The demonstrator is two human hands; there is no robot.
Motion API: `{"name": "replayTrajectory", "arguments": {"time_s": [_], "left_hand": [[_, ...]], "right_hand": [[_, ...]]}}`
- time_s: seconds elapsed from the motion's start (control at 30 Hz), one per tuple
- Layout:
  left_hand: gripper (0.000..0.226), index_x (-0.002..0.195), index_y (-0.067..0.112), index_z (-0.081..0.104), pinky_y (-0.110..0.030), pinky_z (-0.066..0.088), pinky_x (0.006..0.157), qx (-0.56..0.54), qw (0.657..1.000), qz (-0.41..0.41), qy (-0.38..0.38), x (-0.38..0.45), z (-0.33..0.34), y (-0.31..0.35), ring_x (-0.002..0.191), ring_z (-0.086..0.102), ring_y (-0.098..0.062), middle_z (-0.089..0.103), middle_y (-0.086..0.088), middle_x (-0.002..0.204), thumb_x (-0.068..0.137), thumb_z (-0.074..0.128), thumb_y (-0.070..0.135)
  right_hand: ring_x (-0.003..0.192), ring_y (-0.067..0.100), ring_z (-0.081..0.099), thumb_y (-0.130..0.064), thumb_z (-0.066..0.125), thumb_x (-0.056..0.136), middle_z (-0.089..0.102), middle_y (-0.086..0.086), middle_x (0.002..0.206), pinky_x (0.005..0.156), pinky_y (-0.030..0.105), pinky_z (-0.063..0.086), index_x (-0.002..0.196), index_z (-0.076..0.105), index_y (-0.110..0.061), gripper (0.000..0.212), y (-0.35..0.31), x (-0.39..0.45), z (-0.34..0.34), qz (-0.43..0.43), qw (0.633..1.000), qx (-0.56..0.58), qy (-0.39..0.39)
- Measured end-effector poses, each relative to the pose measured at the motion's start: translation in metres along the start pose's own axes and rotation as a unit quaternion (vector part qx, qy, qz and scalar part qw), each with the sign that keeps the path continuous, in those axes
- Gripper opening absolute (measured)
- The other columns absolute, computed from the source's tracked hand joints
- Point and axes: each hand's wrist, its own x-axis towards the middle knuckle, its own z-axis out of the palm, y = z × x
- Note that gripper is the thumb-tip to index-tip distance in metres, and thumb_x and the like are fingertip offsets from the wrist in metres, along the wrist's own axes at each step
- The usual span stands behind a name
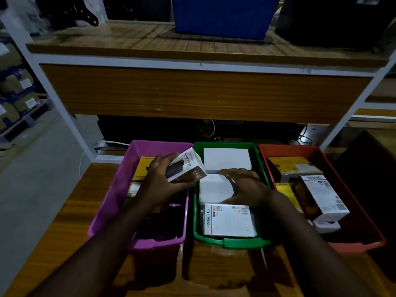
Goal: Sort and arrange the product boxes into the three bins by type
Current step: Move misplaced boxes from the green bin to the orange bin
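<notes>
Nearest, on the wooden tabletop (64, 243), stand purple bin (111, 202), green bin (227, 242) and red bin (364, 236). Left hand (162, 183) grips a Halley 20K box (187, 165) above the purple bin's right edge. Right hand (246, 187), fingers spread, lies on white boxes (214, 187) inside the green bin.

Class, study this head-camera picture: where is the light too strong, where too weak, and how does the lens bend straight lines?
Head view: the white boxes in the green bin are blown out, so their print is lost; the purple bin's near floor and the space under the shelf sink into darkness; the wide lens bows the shelf's frame outward at both sides; the far corners are soft.
</notes>
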Motion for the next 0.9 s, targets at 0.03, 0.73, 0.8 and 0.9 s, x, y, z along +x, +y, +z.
{"name": "replayTrajectory", "arguments": {"time_s": [0.03,0.73,0.8,0.9], "left_hand": [[0.098,0.138,0.016,0.055,-0.033,0.048,0.100,0.003,1.000,0.004,-0.005,0.000,-0.001,0.000,0.115,0.054,-0.011,0.057,0.000,0.124,0.056,0.080,0.065],[0.095,0.153,0.025,0.041,-0.037,0.042,0.106,-0.013,0.994,0.068,-0.084,0.037,0.051,0.100,0.131,0.044,-0.020,0.043,0.003,0.140,0.070,0.080,0.052],[0.095,0.153,0.025,0.039,-0.030,0.039,0.103,0.003,0.991,0.083,-0.107,0.049,0.075,0.125,0.132,0.042,-0.018,0.044,-0.001,0.143,0.072,0.081,0.051],[0.086,0.150,0.015,0.043,-0.006,0.035,0.091,-0.014,0.985,0.084,-0.152,0.070,0.115,0.156,0.122,0.045,0.002,0.044,0.002,0.138,0.078,0.085,0.036]], "right_hand": [[0.125,0.016,0.057,-0.074,0.077,0.068,0.064,-0.005,0.136,0.105,0.034,0.044,0.145,0.053,-0.030,0.092,-0.001,0.000,0.000,-0.004,1.000,0.004,0.001],[0.111,0.008,0.064,-0.058,0.059,0.090,0.069,-0.014,0.124,0.088,0.039,0.057,0.132,0.065,-0.032,0.049,-0.009,-0.097,-0.012,0.167,0.945,0.149,0.239],[0.104,0.007,0.064,-0.051,0.061,0.092,0.071,-0.015,0.112,0.083,0.040,0.058,0.121,0.071,-0.031,0.037,-0.002,-0.121,-0.011,0.178,0.927,0.139,0.298],[0.093,0.009,0.064,-0.034,0.067,0.093,0.071,-0.014,0.096,0.077,0.041,0.056,0.108,0.075,-0.029,0.018,0.018,-0.152,-0.014,0.213,0.895,0.108,0.377]]}}
